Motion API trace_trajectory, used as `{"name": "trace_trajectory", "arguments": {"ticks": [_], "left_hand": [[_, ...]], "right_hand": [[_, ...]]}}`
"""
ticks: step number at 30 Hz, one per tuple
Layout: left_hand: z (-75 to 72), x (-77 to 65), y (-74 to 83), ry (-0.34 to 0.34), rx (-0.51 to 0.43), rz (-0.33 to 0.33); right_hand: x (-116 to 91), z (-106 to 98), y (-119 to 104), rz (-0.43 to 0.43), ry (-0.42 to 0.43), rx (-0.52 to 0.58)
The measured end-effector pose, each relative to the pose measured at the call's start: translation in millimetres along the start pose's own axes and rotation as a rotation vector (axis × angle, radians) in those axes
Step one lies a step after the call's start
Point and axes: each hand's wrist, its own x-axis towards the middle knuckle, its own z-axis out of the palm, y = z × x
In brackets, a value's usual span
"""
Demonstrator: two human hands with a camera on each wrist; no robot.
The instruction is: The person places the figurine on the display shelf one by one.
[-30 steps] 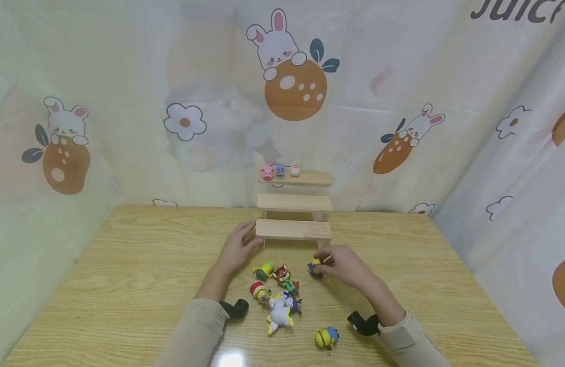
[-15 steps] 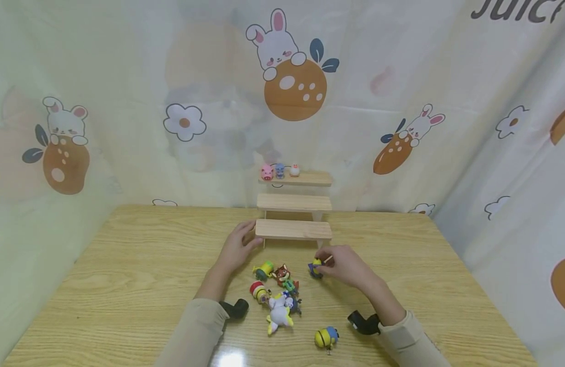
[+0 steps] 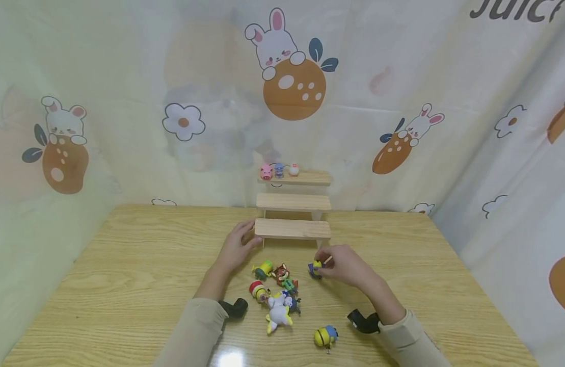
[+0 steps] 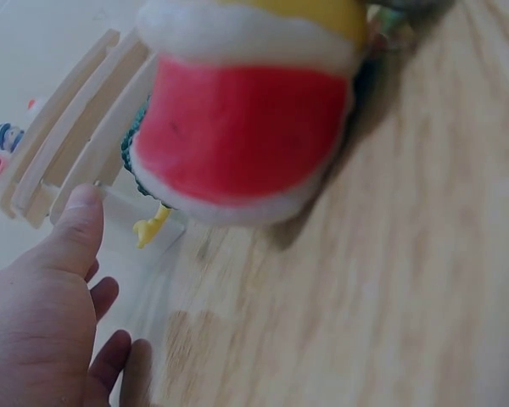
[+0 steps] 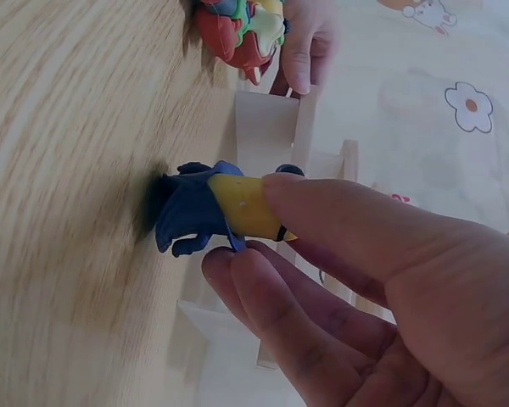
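My right hand [image 3: 346, 266] pinches a small yellow minion figurine with a blue cape-like garment [image 5: 195, 203] between thumb and fingers, close over the table in front of the stepped wooden shelf [image 3: 292, 229]. In the right wrist view the figurine's head points toward the shelf side and its blue lower part is near the wood. At the left end of the lowest step, my left hand [image 3: 233, 250] rests with loosely bent fingers and its thumb at the board's edge. A red-and-white-hatted minion figurine [image 4: 246, 127] looms large in the left wrist view.
Between the arms lie a fox figurine [image 3: 280, 274], a yellow-green figurine [image 3: 265, 268], a white-and-yellow figurine [image 3: 278, 312] and a dark blue one [image 3: 293, 306]. A blue-and-yellow minion [image 3: 325, 336] lies nearer the front. The top step bears a pink pig [image 3: 266, 172], a blue figurine [image 3: 279, 171] and a white chicken [image 3: 293, 169].
The right hand's grip on the caped minion figurine has shifted very slightly. Both hands otherwise stay in place, and the other figurines lie as before.
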Motion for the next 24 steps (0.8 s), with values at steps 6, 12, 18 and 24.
{"name": "trace_trajectory", "arguments": {"ticks": [6, 12, 18, 24], "left_hand": [[-0.8, -0.5, 1.2, -0.003, 0.0, -0.006], [-0.8, -1.1, 1.9, -0.006, 0.003, -0.012], [-0.1, -0.3, 0.8, -0.006, -0.004, -0.009], [-0.2, 0.0, 0.5, -0.002, -0.01, -0.006]], "right_hand": [[-0.3, 1.2, 0.4, -0.028, -0.01, -0.032], [-1.0, 0.9, -0.7, -0.009, -0.007, -0.034], [-0.5, -0.6, -1.5, -0.009, 0.011, -0.058], [0.7, -0.2, -1.0, 0.017, 0.031, -0.095]]}}
